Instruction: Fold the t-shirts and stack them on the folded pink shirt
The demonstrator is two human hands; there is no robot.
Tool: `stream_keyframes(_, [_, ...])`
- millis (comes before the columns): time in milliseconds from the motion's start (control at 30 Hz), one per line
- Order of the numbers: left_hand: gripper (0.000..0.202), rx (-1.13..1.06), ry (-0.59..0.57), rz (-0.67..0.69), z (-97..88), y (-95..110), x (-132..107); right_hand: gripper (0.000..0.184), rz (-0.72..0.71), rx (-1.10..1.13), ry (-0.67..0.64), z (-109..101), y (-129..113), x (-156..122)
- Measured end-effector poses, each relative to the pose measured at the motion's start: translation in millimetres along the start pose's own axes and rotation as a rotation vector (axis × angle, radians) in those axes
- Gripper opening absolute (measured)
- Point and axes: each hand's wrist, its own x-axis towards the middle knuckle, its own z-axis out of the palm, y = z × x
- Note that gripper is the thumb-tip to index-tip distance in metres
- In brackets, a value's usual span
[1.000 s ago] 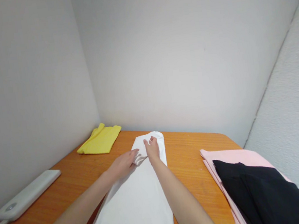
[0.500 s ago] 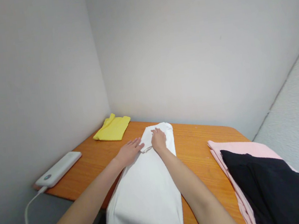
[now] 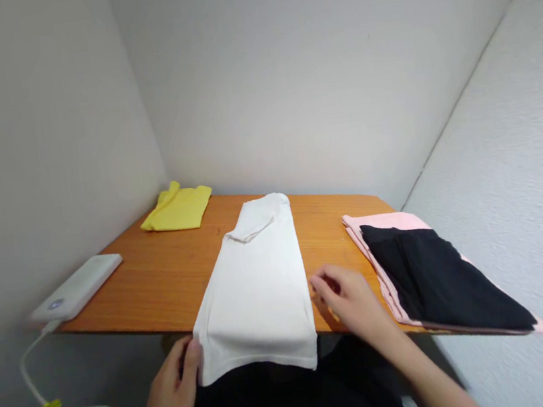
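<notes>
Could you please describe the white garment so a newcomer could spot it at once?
On the orange wooden table in the wall corner, look to the middle, between the yellow cloth at the far left and the pink and black stack on the right. The white garment is a long folded strip, the only white fabric there.

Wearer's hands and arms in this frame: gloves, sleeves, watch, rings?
Both bare. Left hand and right hand: no gloves, and no rings or watch visible, though the right one is motion-blurred. Right forearm is uncovered to the frame edge, no sleeve. The left arm shows only to the wrist, no cuff there.
</notes>
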Motion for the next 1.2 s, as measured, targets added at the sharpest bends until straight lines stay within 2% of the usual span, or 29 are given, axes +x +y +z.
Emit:
stream_keyframes(100, [0.056,-0.033,-0.069,-0.031,13.8,1.4,5.0,0.039,0.261,0.155,-0.106,9.4,9.9,-74.8])
stream_keyframes(167, [0.058,-0.060,-0.090,-0.042,17.5,-1.2,6.9,0.041,0.349,0.233,-0.102,21.3,22.4,-101.2])
stream_keyframes(200, [0.058,-0.089,-0.097,-0.035,17.8,-3.3,6.9,0.041,0.345,0.265,-0.070,28.0,28.2,-106.9])
stream_keyframes(267, [0.059,-0.171,-0.110,-0.025,16.4,-7.5,5.5,0.041,0.290,0.349,-0.018,41.1,35.5,-107.2])
stream_keyframes(333, [0.062,-0.245,-0.120,-0.040,13.1,-9.2,3.8,0.046,0.262,0.484,-0.052,53.2,36.5,-99.7])
stream_keyframes(467, [0.065,-0.293,-0.132,-0.061,5.3,-6.3,1.9,0.056,0.374,0.816,-0.089,72.6,27.6,-86.2])
stream_keyframes(600, [0.062,-0.277,-0.133,-0.053,-0.7,-8.7,-3.7,0.051,0.414,1.040,-0.091,81.7,15.6,-83.4])
stream_keyframes(800, [0.062,-0.308,-0.258,-0.141,-4.8,-7.8,-20.7,0.048,0.391,1.011,-0.070,85.2,16.2,-92.9])
stream_keyframes(933, [0.062,-0.296,-0.247,-0.134,-3.2,-5.7,-22.7,0.051,0.394,0.856,-0.104,89.9,30.8,-108.5])
stream_keyframes(1067, [0.058,-0.303,-0.245,-0.138,0.0,-6.0,-25.3,0.038,0.344,0.935,-0.039,87.0,36.8,-118.3])
stream_keyframes(1200, [0.056,-0.329,-0.293,-0.179,1.9,-1.7,-31.4,0.037,0.328,0.955,-0.039,82.8,32.6,-115.9])
